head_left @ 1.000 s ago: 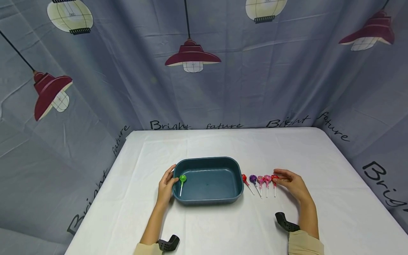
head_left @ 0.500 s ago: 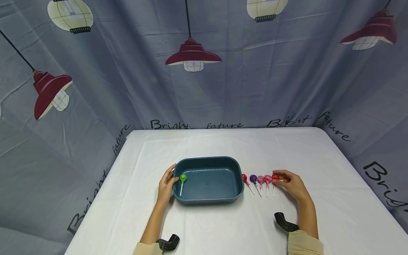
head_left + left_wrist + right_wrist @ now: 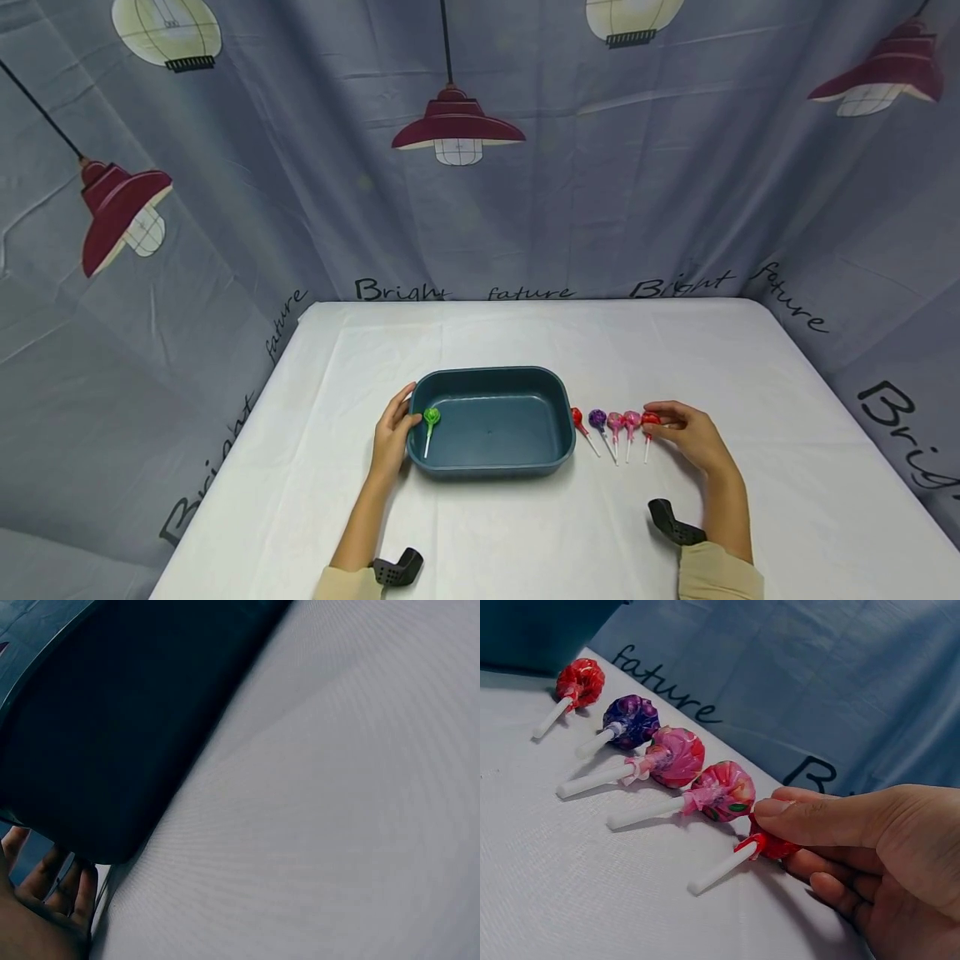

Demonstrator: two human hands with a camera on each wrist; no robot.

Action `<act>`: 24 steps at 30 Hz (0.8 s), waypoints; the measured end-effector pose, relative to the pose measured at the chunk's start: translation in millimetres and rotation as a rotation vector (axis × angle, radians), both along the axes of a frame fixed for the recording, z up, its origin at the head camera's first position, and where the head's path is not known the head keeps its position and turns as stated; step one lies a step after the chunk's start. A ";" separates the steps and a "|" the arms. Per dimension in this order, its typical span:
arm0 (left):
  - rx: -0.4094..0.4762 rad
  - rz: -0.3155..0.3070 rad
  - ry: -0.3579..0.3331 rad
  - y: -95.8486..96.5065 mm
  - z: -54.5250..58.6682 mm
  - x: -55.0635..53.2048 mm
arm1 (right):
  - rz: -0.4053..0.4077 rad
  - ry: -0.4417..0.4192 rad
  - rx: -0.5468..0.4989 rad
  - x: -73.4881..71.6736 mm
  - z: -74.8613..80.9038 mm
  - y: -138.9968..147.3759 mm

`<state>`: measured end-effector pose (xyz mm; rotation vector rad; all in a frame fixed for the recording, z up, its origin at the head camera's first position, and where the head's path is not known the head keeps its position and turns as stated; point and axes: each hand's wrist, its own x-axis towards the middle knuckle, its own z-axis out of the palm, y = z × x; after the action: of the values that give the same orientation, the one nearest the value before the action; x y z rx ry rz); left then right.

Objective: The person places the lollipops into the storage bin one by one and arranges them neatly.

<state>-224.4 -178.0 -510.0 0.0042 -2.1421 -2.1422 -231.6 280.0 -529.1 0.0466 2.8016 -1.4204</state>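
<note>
My left hand (image 3: 390, 440) holds the left end of a dark teal rectangular tray (image 3: 491, 442), its thumb at the rim and its fingers against the outer side. Inside the tray, near that thumb, lies a green lollipop (image 3: 431, 418). To the right of the tray, my right hand (image 3: 697, 440) pinches the wrapped head of a red lollipop (image 3: 778, 847) between thumb and fingers, its white stick showing. Beside it in a row lie two pink lollipops, the nearer one (image 3: 724, 791) and the farther one (image 3: 676, 757), then a purple lollipop (image 3: 632, 721) and another red lollipop (image 3: 580, 681).
A white cloth covers the table (image 3: 540, 533). Behind it hangs a grey-blue curtain (image 3: 570, 208) printed with lamps and lettering. Black wrist-worn devices sit on the left wrist (image 3: 397, 568) and the right wrist (image 3: 675, 523).
My right hand and the red lollipop in it have shifted very slightly to the right, opening a small gap from the nearest pink one. The left hand and tray hold still.
</note>
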 end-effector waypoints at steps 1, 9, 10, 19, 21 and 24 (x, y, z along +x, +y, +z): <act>0.001 0.000 0.001 0.1 0.4 -0.6 | 0.002 0.000 -0.007 0.4 1.0 0.5; 0.012 -0.008 -0.002 0.4 0.8 0.8 | 0.019 -0.068 -0.120 8.1 9.5 2.8; 0.011 -0.009 0.003 0.3 0.4 1.4 | 0.022 -0.072 -0.137 9.2 10.6 2.4; 0.011 -0.009 0.012 1.3 1.4 2.2 | 0.060 0.085 -0.348 10.7 22.9 -7.7; 0.010 -0.009 0.015 1.0 1.6 2.1 | 0.086 0.116 -0.444 10.2 27.5 -12.6; 0.018 -0.004 0.010 0.3 1.7 2.3 | 0.127 0.147 -0.537 9.7 34.2 -21.1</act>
<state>-222.1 -177.7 -508.3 -0.0101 -2.1192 -2.1590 -221.9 258.9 -494.8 -0.2389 2.3639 -2.1536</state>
